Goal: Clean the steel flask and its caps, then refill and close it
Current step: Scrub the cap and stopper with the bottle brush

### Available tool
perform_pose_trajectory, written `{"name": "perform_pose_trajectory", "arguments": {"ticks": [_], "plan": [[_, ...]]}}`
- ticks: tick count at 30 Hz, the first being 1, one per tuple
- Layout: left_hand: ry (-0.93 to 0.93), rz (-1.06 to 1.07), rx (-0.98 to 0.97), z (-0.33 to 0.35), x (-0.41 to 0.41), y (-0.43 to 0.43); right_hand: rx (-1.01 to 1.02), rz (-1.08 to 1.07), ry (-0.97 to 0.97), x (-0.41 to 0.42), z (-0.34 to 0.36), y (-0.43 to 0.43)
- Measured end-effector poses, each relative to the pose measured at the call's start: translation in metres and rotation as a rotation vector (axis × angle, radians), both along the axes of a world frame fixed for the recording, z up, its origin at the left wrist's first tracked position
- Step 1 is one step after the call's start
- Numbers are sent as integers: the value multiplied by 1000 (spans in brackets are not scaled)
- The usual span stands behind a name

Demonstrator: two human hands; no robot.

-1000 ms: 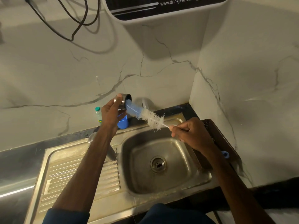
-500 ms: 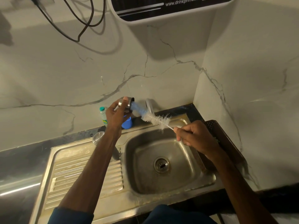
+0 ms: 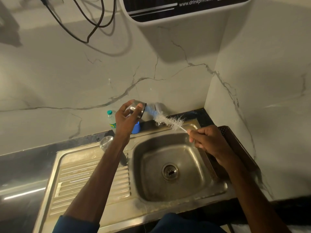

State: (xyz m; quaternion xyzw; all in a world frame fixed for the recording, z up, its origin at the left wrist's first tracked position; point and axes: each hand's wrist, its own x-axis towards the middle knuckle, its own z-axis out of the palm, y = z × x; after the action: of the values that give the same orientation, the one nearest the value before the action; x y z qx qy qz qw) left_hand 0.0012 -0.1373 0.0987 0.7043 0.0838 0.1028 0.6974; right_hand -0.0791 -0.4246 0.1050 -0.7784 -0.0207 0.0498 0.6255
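1. Two hands are hovering above the sink (image 3: 151, 165): the right hand (image 3: 207, 142) is gripping a bottle brush (image 3: 168, 121) by its stem.
2. The left hand (image 3: 125, 118) is holding the steel cap (image 3: 136, 108) (brush tip inside) over the sink's back edge.
3. A blue cup (image 3: 136, 127) is standing behind.

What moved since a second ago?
Very little. The left hand shifted its fingers round the steel cap, so more of the cap's side shows now. The brush barely moved. Same as before: the brush tip is in the cap, the right hand grips the handle, and both are above the sink.
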Motion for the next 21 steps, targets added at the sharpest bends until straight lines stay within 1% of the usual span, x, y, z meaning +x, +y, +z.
{"name": "perform_pose_trajectory", "arguments": {"ticks": [2,6,11,16,18,21], "plan": [[-32,-2,16,0,2,5,-2,-6,11,0,1,-3],[5,-81,12,-3,-5,-2,9,-21,26,4,0,-1],[31,-13,-54,-4,-2,7,20,-60,34,5,-5,-9],[41,-106,7,-8,-11,-5,-9,-25,32,7,-12,-4],[38,-57,-27,-9,-6,2,-7,-35,36,6,-15,-6],[40,81,-143,-12,3,22,13,-115,67,5,-22,-14]]}}
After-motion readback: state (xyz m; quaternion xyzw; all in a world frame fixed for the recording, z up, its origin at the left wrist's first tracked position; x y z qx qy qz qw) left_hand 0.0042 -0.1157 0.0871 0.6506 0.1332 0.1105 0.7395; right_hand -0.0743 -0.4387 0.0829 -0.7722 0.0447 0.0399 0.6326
